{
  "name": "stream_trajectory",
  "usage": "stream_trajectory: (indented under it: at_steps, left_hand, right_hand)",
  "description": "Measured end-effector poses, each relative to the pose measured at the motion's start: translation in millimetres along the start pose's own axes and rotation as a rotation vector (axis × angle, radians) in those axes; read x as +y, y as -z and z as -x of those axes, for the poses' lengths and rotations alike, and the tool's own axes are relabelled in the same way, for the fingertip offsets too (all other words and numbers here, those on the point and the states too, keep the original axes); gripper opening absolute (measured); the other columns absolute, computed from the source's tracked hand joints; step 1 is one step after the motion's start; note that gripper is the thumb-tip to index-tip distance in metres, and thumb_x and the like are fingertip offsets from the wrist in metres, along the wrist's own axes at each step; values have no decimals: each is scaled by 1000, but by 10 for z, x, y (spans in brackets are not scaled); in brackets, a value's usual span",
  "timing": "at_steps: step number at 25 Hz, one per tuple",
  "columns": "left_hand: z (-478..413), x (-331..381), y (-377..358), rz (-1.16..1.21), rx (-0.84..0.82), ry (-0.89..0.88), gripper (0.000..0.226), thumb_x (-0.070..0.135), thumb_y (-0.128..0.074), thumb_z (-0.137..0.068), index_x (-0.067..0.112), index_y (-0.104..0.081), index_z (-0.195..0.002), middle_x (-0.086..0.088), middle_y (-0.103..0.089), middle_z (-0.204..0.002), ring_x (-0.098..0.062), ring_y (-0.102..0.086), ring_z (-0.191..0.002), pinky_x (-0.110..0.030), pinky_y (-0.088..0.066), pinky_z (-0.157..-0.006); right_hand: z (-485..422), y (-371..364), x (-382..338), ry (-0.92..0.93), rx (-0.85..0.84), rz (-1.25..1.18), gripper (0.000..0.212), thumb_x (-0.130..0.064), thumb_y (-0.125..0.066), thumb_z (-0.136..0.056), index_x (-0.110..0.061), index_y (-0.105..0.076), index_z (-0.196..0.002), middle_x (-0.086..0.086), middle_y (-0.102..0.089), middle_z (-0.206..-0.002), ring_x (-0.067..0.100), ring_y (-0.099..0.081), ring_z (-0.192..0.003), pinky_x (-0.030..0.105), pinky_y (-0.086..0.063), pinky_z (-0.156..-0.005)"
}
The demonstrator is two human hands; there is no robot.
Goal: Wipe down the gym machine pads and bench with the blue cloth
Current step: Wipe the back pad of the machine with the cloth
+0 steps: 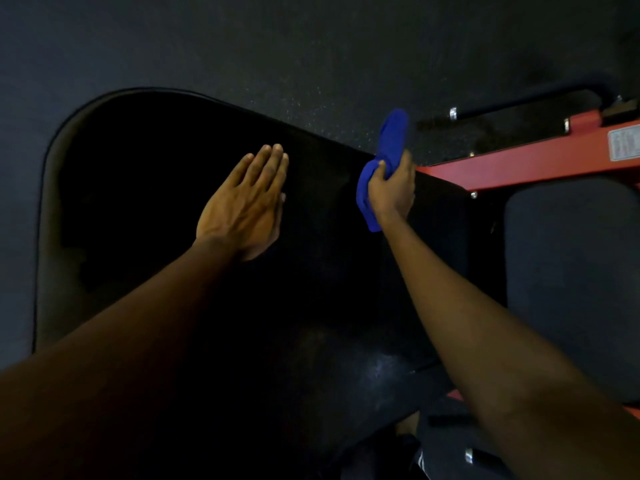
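1. Seen from above, filling the middle and near-left of the head view: a large black pad with a rounded far-left corner.
2. Laid flat on that pad, closer to its far edge than to its near one: the left hand, palm down, fingers straight and close together, thumb tucked alongside, nothing held.
3. At the far-right edge of the same pad: the right hand, fingers and thumb curled tight around the blue cloth.
4. Bunched in that grip, the cloth in 2 visible parts: 1 end sticking up past the fingers, out beyond the pad's far-right edge; the other end trailing below the heel of the hand, over the pad's surface.
5. Contact between that lower end and the pad: impossible to tell from this angle.
6. Just behind the right hand, running from the pad's far-right edge off to the right border: a red frame beam, with a pale label on it, print too blurred to read.
7. Beyond the beam, over the floor: a dark bar with small chrome fittings.
8. To the right of the large pad, across a narrow dark gap: a second dark pad, below the red beam.
9. Past the large pad's far edge and left edge: dark speckled floor.
10. Near the large pad's near-right edge: a faint pale sheen on the black surface.
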State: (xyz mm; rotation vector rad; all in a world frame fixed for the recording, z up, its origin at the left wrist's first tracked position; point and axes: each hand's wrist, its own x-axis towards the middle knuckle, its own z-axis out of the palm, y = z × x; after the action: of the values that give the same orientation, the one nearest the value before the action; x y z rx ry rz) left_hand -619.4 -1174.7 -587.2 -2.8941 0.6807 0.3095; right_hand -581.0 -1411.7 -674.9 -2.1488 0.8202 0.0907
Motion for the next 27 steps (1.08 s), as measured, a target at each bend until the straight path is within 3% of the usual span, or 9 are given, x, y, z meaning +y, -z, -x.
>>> stream_trajectory:
  at_steps: [2, 6, 9, 13, 15, 18, 23, 25, 27]
  left_hand:
    - [-21, -6, 19, -4, 2, 1, 63, 32, -10, -102, 3, -6, -158, -14, -7, -167, -26, -6, -155, -40, -7, -126]
    - [-34, -12, -10, -5, 13, 13, 67, 33, -13, -98, 1, -16, -157, -16, -17, -165, -28, -15, -153, -40, -9, -125]
    - [-37, -10, -16, -21, 4, 14, 67, 34, -13, -99, 2, -16, -157, -15, -16, -165, -27, -14, -154, -41, -9, -126]
    - [-19, -12, -24, -52, 0, 27, 64, 32, -10, -101, 3, -9, -158, -13, -8, -167, -25, -6, -155, -40, -5, -126]
    - [-30, -7, -21, -44, 8, 26, 64, 33, -12, -102, 4, -6, -159, -13, -6, -167, -25, -4, -155, -40, -4, -126]
    - [-27, -13, -15, -51, 18, 23, 63, 32, -11, -102, 4, -6, -159, -13, -6, -167, -25, -4, -155, -40, -4, -126]
    - [-34, 3, -21, -26, 15, 30, 64, 32, -8, -102, 4, -6, -159, -14, -6, -167, -25, -4, -155, -40, -4, -126]
    - [-36, 14, -7, -46, -24, 30, 65, 35, -4, -101, 6, 3, -158, -12, 3, -167, -24, 3, -155, -40, -2, -126]
    - [-37, 10, 9, -52, -18, 39, 66, 36, -6, -100, 6, 5, -158, -11, 5, -167, -23, 5, -155, -40, -1, -126]
  right_hand:
    - [292, -8, -118, 140, -55, -33, 53, -28, -55, -100, -17, -41, -150, 7, -46, -151, 25, -50, -133, 34, -39, -107]
    - [919, 6, -21, 448, -319, -59, 56, -31, -54, -101, -24, -34, -153, -1, -36, -158, 14, -40, -140, 26, -35, -110]
    - [651, 37, 120, 393, -313, -67, 55, -33, -49, -103, -22, -32, -154, 0, -38, -156, 14, -44, -138, 31, -40, -110]
    - [186, 13, 125, 48, -40, -79, 55, -30, -50, -103, -18, -35, -154, 7, -43, -151, 24, -50, -132, 42, -44, -108]
    - [108, -8, 51, -11, -10, -89, 54, -26, -54, -100, -21, -40, -152, 7, -44, -149, 24, -52, -129, 41, -44, -107]
    - [137, 146, -45, 116, -61, -62, 54, -23, -66, -90, -27, -53, -142, 4, -48, -141, 22, -53, -124, 39, -46, -103]
    - [269, 342, -91, 437, 42, 475, 60, -29, -76, -81, -33, -57, -138, 4, -44, -137, 27, -45, -121, 41, -39, -99]
    - [463, 276, -178, 479, -45, 324, 60, -37, -72, -86, -24, -51, -141, 6, -40, -139, 25, -45, -120, 39, -41, -100]
    - [382, 310, -187, 200, -31, -49, 68, -24, -73, -86, -19, -38, -145, 6, -34, -146, 15, -50, -114, 28, -49, -94]
